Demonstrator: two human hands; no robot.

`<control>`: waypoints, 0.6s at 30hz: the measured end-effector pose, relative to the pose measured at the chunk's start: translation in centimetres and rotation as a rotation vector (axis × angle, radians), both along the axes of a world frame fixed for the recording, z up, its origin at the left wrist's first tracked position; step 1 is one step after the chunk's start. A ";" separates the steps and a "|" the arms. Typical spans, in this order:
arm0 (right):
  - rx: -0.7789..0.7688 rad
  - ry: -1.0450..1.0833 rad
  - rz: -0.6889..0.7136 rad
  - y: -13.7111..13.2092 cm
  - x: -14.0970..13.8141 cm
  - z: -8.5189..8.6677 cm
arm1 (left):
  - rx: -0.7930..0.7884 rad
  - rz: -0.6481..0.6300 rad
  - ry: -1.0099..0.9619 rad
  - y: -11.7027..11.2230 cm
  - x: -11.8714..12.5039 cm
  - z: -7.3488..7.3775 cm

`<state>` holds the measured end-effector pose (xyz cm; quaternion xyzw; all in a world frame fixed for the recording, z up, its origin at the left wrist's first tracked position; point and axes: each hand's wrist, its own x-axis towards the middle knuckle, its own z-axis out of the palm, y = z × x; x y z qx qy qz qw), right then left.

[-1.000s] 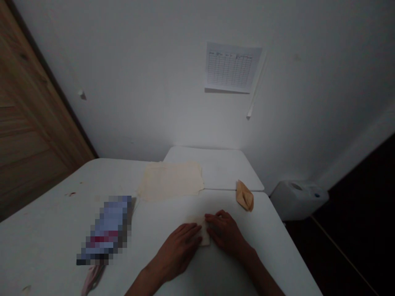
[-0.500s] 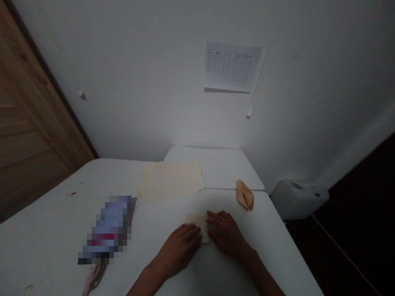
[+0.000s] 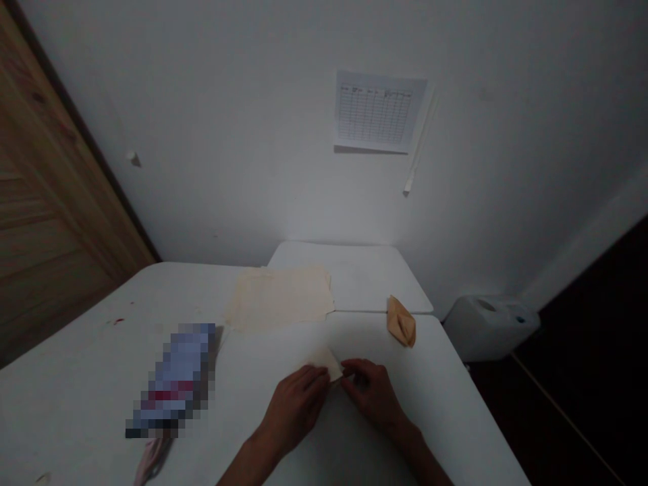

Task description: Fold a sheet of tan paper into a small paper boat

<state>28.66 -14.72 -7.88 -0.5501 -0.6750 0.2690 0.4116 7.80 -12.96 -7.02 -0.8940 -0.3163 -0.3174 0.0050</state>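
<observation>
A small folded piece of cream paper (image 3: 326, 361) lies on the white table (image 3: 81, 378) in front of me. My left hand (image 3: 295, 407) rests palm down with its fingertips pinched on the paper's near left edge. My right hand (image 3: 373, 393) has curled fingers gripping the paper's right corner. Both forearms reach in from the bottom of the view. The part of the paper under my fingers is hidden.
A stack of cream sheets (image 3: 279, 304) lies farther back. A folded tan paper shape (image 3: 401, 321) sits near the table's right edge. A blurred-out object (image 3: 175, 378) lies at the left. A smaller white table (image 3: 354, 273) stands behind, a white bin (image 3: 489, 324) at the right.
Both hands drew back toward me and went from pressing flat on the paper to pinching its near edge. The paper now shows beyond my fingertips, turned slightly.
</observation>
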 end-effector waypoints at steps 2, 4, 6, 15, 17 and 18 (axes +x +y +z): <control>-0.030 0.060 -0.009 0.2 -0.2 0.0 | -0.020 -0.012 -0.009 -0.1 0.2 0.1; -0.045 0.107 -0.019 0.3 -0.4 0.2 | -0.037 -0.020 -0.011 -0.3 0.5 0.2; -0.056 0.144 -0.026 0.3 -0.5 0.3 | -0.046 -0.021 -0.008 -0.6 0.8 0.2; -0.007 0.170 -0.046 0.1 0.3 1.1 | -0.163 0.198 -0.365 0.3 1.0 1.6; 0.009 0.164 -0.038 0.0 0.4 1.6 | -0.355 0.305 -0.506 1.4 1.0 2.1; 0.011 0.169 -0.038 -0.1 0.4 1.7 | -0.517 0.314 -0.548 1.9 0.9 2.3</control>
